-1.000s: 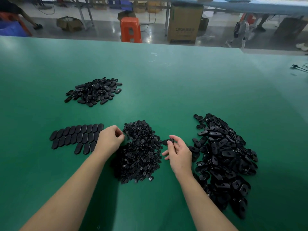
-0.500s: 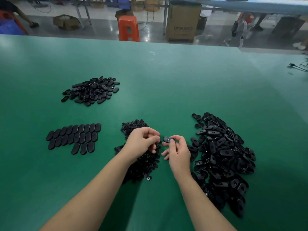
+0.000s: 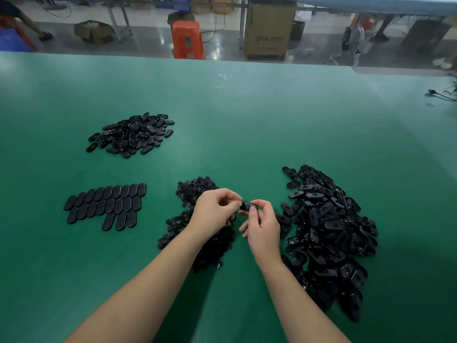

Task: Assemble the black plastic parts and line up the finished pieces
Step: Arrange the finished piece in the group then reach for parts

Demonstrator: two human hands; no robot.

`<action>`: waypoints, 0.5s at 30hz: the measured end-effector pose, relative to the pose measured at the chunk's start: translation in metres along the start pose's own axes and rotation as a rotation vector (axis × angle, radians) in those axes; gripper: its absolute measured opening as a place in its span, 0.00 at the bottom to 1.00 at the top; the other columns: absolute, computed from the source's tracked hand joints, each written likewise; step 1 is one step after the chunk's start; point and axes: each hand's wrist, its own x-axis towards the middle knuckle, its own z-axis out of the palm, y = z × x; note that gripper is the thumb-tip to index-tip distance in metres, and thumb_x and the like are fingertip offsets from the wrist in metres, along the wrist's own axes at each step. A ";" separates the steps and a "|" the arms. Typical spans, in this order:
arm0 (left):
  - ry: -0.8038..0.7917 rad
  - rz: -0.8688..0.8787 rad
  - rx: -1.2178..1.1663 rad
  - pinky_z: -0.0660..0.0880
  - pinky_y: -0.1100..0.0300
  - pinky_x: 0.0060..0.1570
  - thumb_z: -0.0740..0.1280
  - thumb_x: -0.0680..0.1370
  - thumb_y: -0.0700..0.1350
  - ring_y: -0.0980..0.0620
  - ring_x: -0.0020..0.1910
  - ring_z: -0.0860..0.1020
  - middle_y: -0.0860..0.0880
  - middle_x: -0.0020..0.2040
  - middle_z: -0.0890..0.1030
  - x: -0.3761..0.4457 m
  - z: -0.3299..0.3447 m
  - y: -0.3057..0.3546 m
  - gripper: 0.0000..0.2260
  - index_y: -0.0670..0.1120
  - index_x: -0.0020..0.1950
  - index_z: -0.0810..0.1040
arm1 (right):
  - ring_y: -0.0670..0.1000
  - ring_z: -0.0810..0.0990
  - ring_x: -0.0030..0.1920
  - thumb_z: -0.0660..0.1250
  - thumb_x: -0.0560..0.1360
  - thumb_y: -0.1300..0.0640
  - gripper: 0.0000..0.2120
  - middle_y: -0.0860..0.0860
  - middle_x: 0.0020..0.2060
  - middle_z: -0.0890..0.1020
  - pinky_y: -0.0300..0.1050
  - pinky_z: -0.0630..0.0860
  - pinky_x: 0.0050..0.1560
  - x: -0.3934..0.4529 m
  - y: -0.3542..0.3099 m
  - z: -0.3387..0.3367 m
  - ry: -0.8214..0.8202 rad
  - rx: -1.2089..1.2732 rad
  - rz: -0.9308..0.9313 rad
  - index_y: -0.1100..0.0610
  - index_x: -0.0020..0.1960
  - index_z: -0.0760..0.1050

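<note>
At the centre of the frame, the right hand (image 3: 263, 226) pinches a black oval part (image 3: 248, 206) with a hole in its face, held above the green tabletop (image 3: 247, 120). The left hand (image 3: 214, 212), fingers curled, meets the part at its left end; what it holds, if anything, cannot be told. Small round pieces (image 3: 195, 191) lie heaped beneath the hands, oval shells (image 3: 329, 231) are piled at right, finished pieces (image 3: 106, 204) stand in rows at left, and another heap (image 3: 133, 134) sits upper left.
</note>
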 end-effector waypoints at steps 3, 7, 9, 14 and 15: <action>0.026 -0.022 0.006 0.73 0.62 0.28 0.70 0.79 0.41 0.53 0.23 0.74 0.51 0.28 0.80 0.002 0.003 -0.002 0.05 0.48 0.44 0.84 | 0.49 0.80 0.28 0.60 0.84 0.57 0.07 0.47 0.39 0.85 0.38 0.74 0.29 0.000 0.000 0.000 0.012 0.014 -0.013 0.46 0.52 0.72; -0.009 -0.049 -0.003 0.75 0.61 0.29 0.69 0.78 0.35 0.53 0.24 0.76 0.49 0.33 0.82 0.003 0.008 -0.004 0.07 0.46 0.50 0.83 | 0.48 0.79 0.27 0.60 0.84 0.58 0.09 0.49 0.35 0.84 0.37 0.74 0.29 0.000 0.001 0.001 0.020 0.016 -0.011 0.45 0.51 0.72; -0.007 -0.076 -0.014 0.78 0.57 0.30 0.69 0.78 0.35 0.53 0.26 0.77 0.47 0.37 0.85 0.003 0.010 -0.004 0.06 0.44 0.51 0.82 | 0.48 0.79 0.27 0.60 0.84 0.58 0.10 0.49 0.35 0.84 0.38 0.74 0.29 0.000 0.002 0.000 0.018 0.009 -0.009 0.43 0.51 0.72; 0.033 -0.128 -0.066 0.77 0.58 0.31 0.71 0.77 0.36 0.52 0.28 0.76 0.46 0.37 0.86 0.003 0.014 -0.003 0.04 0.43 0.44 0.84 | 0.51 0.79 0.27 0.60 0.83 0.59 0.09 0.51 0.35 0.84 0.49 0.77 0.34 0.000 0.004 0.000 -0.004 0.006 -0.009 0.44 0.51 0.72; 0.042 -0.136 -0.077 0.76 0.59 0.30 0.72 0.77 0.37 0.53 0.28 0.76 0.46 0.37 0.86 0.003 0.015 -0.002 0.04 0.43 0.44 0.85 | 0.51 0.79 0.27 0.60 0.83 0.59 0.09 0.51 0.35 0.84 0.51 0.77 0.35 0.000 0.004 0.000 -0.008 0.005 -0.008 0.45 0.51 0.72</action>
